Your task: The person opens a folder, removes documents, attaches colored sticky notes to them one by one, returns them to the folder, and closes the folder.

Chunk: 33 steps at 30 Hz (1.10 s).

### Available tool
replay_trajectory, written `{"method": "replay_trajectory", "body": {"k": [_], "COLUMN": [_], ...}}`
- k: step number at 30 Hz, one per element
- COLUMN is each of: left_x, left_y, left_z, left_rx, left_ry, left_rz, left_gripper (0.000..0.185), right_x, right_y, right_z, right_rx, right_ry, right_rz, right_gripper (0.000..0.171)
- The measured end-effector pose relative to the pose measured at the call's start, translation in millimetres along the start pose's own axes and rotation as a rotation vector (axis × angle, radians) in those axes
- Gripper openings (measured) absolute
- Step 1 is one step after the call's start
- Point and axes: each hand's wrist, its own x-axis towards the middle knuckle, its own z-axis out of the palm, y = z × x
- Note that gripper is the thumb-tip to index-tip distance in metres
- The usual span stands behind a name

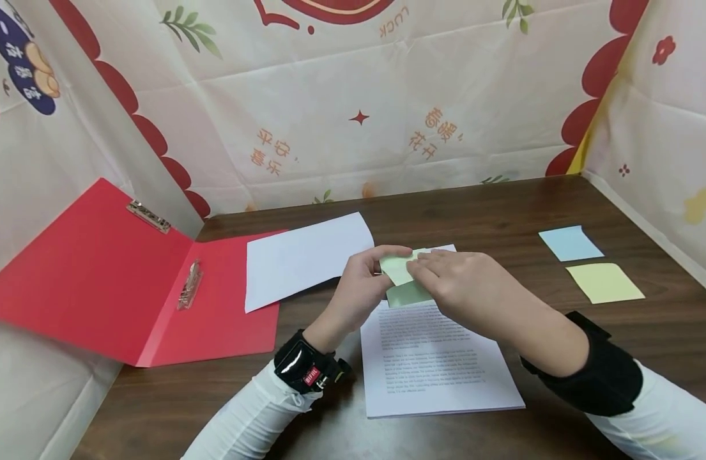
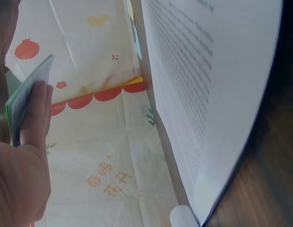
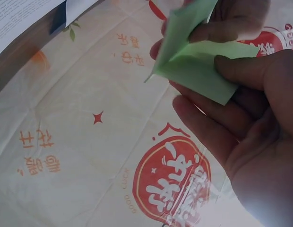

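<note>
Both hands meet above a stack of printed pages (image 1: 439,370) on the dark wooden table (image 1: 560,204). They hold a green sticky-note pad (image 1: 407,295) between them. My left hand (image 1: 383,259) grips the pad from the left, a finger lying along its edge (image 2: 37,113); the pad (image 2: 24,97) appears edge-on in the left wrist view. My right hand (image 1: 423,267) pinches the pad's pale green top sheet (image 1: 396,268), which curls up from the pad. The right wrist view shows the bent green sheet (image 3: 193,66) held between thumb and fingers (image 3: 222,30).
An open red folder (image 1: 117,287) with metal clips lies at the left, partly up the cloth wall. A blank white sheet (image 1: 303,259) overlaps its right flap. A blue note (image 1: 568,243) and a yellow note (image 1: 604,282) lie at the right. Printed cloth walls enclose the table.
</note>
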Motion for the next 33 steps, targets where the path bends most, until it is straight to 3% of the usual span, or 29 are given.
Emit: {"method": "replay_trajectory", "body": {"k": [4, 9, 23, 26, 30, 33], "left_x": [0.2, 0.1, -3.8, -3.7, 0.0, 2.4], "left_y": [-3.9, -4.6, -0.2, 1.3, 6.9, 18.9], "left_z": [2.5, 5.2, 9.1, 5.9, -4.8, -17.4], "left_rx": [-0.085, -0.111, -0.060, 0.007, 0.032, -0.040], "left_ry": [0.027, 0.043, 0.043, 0.059, 0.128, 0.175], "left_rz": [-0.023, -0.030, -0.051, -0.051, -0.069, -0.060], "left_gripper": [0.041, 0.039, 0.038, 0.038, 0.036, 0.036], "right_x": [-0.1, 0.4, -0.7, -0.1, -2.8, -9.1], "right_y": [-1.6, -2.0, 1.5, 1.3, 4.1, 9.1], "right_z": [0.3, -2.1, -10.8, -18.5, -39.5, -46.6], "right_rx": [-0.064, -0.094, -0.074, -0.038, 0.001, -0.025], "right_ry": [-0.019, -0.032, -0.001, 0.081, 0.159, 0.085], "right_rz": [-0.034, -0.045, -0.051, -0.058, -0.017, 0.083], "right_gripper": [0.055, 0.058, 0.055, 0.057, 0.066, 0.070]}}
